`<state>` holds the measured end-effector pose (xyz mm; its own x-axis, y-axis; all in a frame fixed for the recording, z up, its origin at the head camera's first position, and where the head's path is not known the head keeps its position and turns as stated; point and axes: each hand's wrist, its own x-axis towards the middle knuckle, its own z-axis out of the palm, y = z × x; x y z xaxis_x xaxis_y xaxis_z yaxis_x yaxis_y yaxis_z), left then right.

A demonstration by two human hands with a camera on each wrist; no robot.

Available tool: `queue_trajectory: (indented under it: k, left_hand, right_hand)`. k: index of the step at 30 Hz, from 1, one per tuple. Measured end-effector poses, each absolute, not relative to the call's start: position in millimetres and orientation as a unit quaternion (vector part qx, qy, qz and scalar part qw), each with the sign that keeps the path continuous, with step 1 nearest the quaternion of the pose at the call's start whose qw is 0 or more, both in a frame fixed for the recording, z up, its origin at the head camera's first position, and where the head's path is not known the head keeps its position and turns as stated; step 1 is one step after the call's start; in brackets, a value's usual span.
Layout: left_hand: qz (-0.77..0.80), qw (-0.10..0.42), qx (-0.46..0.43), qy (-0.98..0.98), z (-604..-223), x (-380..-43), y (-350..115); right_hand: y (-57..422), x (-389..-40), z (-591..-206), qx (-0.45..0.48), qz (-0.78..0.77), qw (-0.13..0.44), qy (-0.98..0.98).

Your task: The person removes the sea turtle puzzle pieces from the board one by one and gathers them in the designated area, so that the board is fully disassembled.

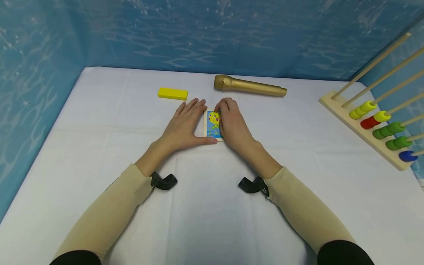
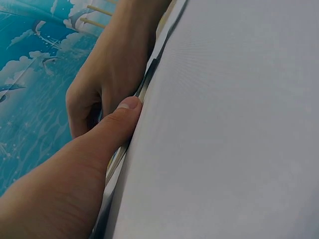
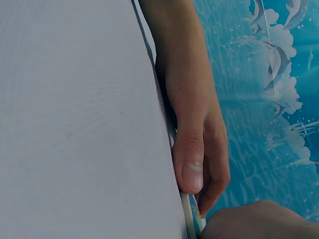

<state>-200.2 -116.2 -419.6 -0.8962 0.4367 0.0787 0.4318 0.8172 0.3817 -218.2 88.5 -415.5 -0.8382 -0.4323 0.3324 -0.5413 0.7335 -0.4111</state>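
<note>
A small wooden picture puzzle (image 1: 212, 127) with a yellow cartoon animal on blue lies flat on the table. My left hand (image 1: 187, 127) holds it from the left, thumb along the near edge and index fingertip at the far left corner. On the opposite side my right hand (image 1: 233, 125) grips the puzzle with bent fingers, covering its right part. In the left wrist view the left thumb (image 2: 122, 117) rests at the pale edge, close to the right hand (image 2: 112, 64). The right wrist view shows the left hand (image 3: 192, 134) at the puzzle's edge (image 3: 191, 214).
Just beyond the left hand lies a yellow block (image 1: 173, 93). A gold toy microphone (image 1: 250, 85) lies at the back. At right stands a wooden bead rack (image 1: 367, 130) with tall pegs and coloured beads. Blue patterned cloth (image 1: 198, 36) walls the white table (image 1: 132, 213).
</note>
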Motion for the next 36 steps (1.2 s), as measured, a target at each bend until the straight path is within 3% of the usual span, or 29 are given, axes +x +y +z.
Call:
queue_trajectory:
  k: [5,18,36]
  left_hand:
    - [0.197,0.008,0.228,0.953,-418.4,-200.0,-116.3]
    - [0.199,0.009,0.226,0.954,-415.9,-199.7,-115.9]
    - [0.201,0.012,0.228,0.953,-419.5,-201.1,-116.5]
  right_hand:
    - [88.2,-218.6,-415.4,0.262,0.221,0.13,-0.93]
    - [87.0,-226.1,-413.6,0.241,0.244,0.074,-0.936]
    - [94.9,-224.8,-415.0,0.215,0.434,0.054,-0.873]
